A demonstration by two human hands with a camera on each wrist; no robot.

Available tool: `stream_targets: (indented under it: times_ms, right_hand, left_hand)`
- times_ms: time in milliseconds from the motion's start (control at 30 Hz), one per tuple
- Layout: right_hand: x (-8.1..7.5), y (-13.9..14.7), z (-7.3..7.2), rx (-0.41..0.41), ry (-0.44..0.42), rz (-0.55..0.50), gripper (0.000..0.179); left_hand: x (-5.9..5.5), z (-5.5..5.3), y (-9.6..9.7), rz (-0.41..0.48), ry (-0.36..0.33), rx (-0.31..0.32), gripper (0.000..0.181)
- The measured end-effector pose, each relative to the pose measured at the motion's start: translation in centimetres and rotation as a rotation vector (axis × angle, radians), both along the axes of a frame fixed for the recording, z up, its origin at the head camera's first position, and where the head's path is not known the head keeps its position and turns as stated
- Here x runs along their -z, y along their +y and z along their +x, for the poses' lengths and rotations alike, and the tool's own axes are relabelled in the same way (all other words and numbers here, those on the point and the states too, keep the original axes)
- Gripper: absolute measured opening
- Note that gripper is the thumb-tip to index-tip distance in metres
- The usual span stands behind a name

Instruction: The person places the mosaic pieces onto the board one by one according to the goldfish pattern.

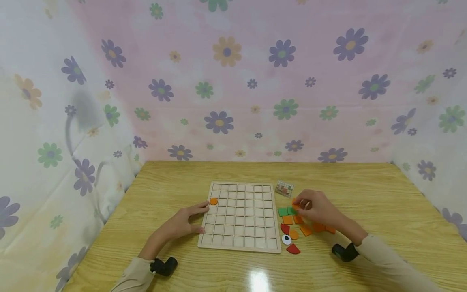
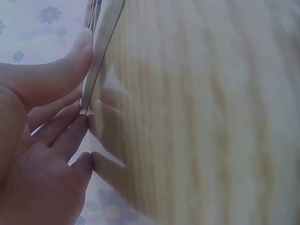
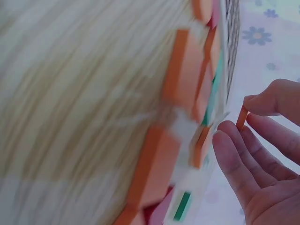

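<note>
A wooden grid board (image 1: 239, 211) lies on the table, with one orange round piece (image 1: 213, 201) in a cell near its left edge. My left hand (image 1: 182, 222) rests at that edge, and the left wrist view shows its thumb and fingertips (image 2: 82, 41) touching the board's side. To the right of the board, my right hand (image 1: 319, 209) pinches a thin orange piece (image 3: 242, 117) between thumb and fingers, held above the table. Its full shape is hidden. Beneath and beside this hand lie green squares (image 1: 283, 212) and several orange squares (image 1: 287, 220).
Nearer the front are red quarter-round pieces (image 1: 293, 249), another orange round piece (image 1: 293, 234) and a white eye piece (image 1: 286, 239). A small picture card (image 1: 284, 189) lies at the board's back right corner. Flowered cloth (image 1: 255, 81) hangs behind the wooden table (image 1: 164, 194).
</note>
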State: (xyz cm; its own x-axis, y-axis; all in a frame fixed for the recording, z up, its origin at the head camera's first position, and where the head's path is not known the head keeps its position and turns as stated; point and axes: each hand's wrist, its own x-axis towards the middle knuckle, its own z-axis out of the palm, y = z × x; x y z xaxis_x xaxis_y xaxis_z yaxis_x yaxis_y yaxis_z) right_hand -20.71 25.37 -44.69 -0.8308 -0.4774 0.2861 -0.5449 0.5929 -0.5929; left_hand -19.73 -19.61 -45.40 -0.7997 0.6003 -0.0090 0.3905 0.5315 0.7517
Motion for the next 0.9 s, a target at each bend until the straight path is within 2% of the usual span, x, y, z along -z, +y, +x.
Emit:
stream_targets:
  times_ms: [100,167,467,667,900]
  right_hand:
    - [-0.3,-1.0,0.1,-0.026,-0.002,-0.02,0.013]
    - [-0.4,-1.7,0.2,-0.045,-0.005,-0.04,0.013]
    - [-0.6,-4.8,0.4,-0.114,0.01,-0.088,0.014]
    - [-0.4,-7.0,0.7,-0.168,-0.047,-0.141,0.015]
    - [-0.3,-9.3,0.7,-0.207,-0.071,-0.172,0.013]
  left_hand:
    - [0.0,0.0,0.0,0.005,-0.012,-0.008,0.066]
    - [0.8,-0.5,-0.3,0.01,-0.01,-0.004,0.068]
    - [0.7,-0.6,-0.2,-0.003,-0.013,0.003,0.067]
    - [0.9,-0.5,-0.3,0.006,-0.021,0.013,0.067]
    - [1.0,-0.6,-0.3,0.004,-0.013,0.011,0.068]
